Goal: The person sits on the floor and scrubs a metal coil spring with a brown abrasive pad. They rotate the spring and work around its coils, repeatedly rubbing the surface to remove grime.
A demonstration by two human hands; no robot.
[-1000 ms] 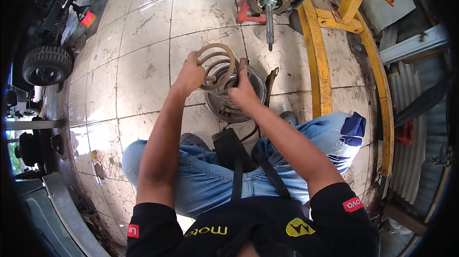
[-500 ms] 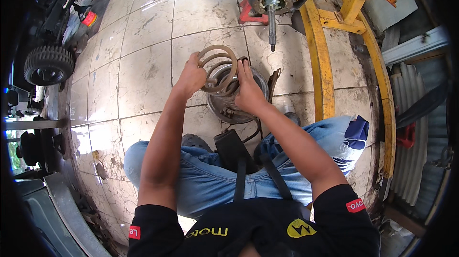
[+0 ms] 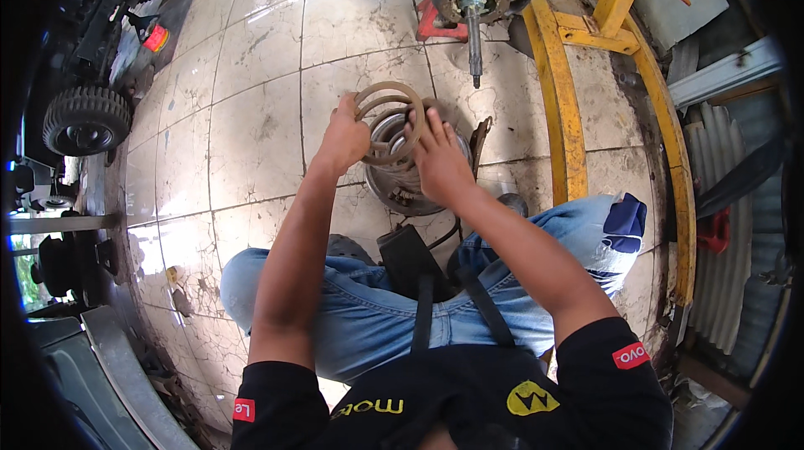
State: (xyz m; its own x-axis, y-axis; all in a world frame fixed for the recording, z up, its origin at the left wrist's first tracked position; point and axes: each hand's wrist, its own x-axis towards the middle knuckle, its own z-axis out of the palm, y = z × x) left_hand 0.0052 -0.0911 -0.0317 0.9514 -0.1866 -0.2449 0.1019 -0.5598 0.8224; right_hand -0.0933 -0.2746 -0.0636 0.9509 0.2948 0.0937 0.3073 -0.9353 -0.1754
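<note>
A brownish coil spring [image 3: 389, 86] is held up off the floor, its rings facing me. My left hand [image 3: 345, 138] is closed round its left side. At the spring's right side, my right hand [image 3: 442, 158] lies with fingers stretched out and a little apart. By those fingertips a small dark patch shows, too covered to make out. Under the spring and my right hand sits a round metal drum-like part [image 3: 378, 188], partly hidden. Beside it stands a narrow rusty metal piece [image 3: 481, 142].
Ahead, a greasy hub with a splined shaft [image 3: 475, 39] stands near a red stand [image 3: 435, 23]. A yellow steel frame [image 3: 563, 115] runs along the right. At the left is a vehicle with a knobby tyre [image 3: 86, 121]. A black box-shaped object [image 3: 408, 256] lies between my legs.
The spring and my left hand have shifted slightly right. My right hand's fingers have spread and moved a little lower along the spring's side.
</note>
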